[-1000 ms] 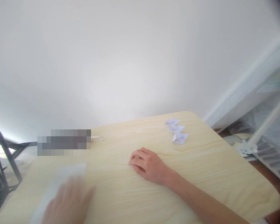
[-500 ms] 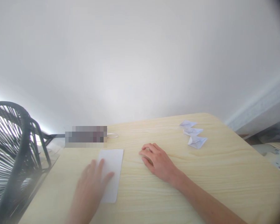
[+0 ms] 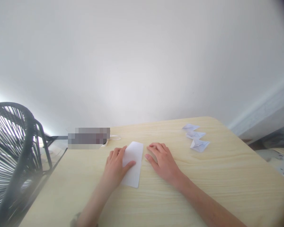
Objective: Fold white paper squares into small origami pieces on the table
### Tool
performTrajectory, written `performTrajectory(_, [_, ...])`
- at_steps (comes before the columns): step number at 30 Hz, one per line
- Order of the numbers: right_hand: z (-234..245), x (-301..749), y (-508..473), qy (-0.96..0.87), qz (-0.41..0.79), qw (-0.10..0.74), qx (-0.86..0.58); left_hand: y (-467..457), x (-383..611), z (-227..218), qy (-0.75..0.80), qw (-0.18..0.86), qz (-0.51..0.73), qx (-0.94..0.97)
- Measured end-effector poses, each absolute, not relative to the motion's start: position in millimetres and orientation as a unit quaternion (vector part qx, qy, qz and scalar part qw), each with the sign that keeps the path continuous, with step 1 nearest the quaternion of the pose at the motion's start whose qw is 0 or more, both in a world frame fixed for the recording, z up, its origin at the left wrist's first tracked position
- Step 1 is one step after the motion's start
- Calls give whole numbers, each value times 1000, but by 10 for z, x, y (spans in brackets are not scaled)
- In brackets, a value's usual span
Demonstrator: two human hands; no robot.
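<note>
A white sheet of paper (image 3: 134,168) lies on the table in the middle of the head view, its upper left corner slanting. My left hand (image 3: 117,165) grips it by the left edge, with the thumb on top and the other fingers along the side; they hide that edge. Just to the right of the paper, apart from it, my right hand (image 3: 163,160) rests on the tabletop. Its thumb and curved fingers are apart and nothing is between them.
Three folded white paper pieces (image 3: 196,135) stand in a row toward the back right of the wooden table (image 3: 170,205). A blurred-out item (image 3: 88,138) with a pale loop is at the back left. A dark woven chair (image 3: 21,142) stands left; a white wall (image 3: 137,63) rises behind.
My left hand has moved right and taken hold of the paper, which has slid right and away from me, nearer my right hand. My right hand has barely shifted.
</note>
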State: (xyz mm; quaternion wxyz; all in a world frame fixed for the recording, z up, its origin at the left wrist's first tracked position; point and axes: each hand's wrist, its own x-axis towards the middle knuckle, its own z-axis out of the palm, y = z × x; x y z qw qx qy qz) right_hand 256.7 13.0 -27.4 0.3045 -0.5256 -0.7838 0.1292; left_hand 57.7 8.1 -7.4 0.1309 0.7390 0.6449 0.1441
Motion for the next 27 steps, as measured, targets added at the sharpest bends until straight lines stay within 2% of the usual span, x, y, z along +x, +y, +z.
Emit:
performTrajectory(9, [-281,2612,179,-769,198,331,-510,193,754,-92,593,218,244,736])
performTrajectory(15, [-276,2639,177,-737,248,337,-531,174,674,-93,572,455,386,562])
performTrajectory(19, [-226,2660,149,-698,353,361,-508,139,700,-68,515,559,417,498])
performTrajectory(23, [-177,2683,126,-653,487,356,-458,107,744,-44,501,583,432,472])
performTrajectory(27, [-180,2693,126,-617,544,360,-441,102,745,-34,491,611,421,457])
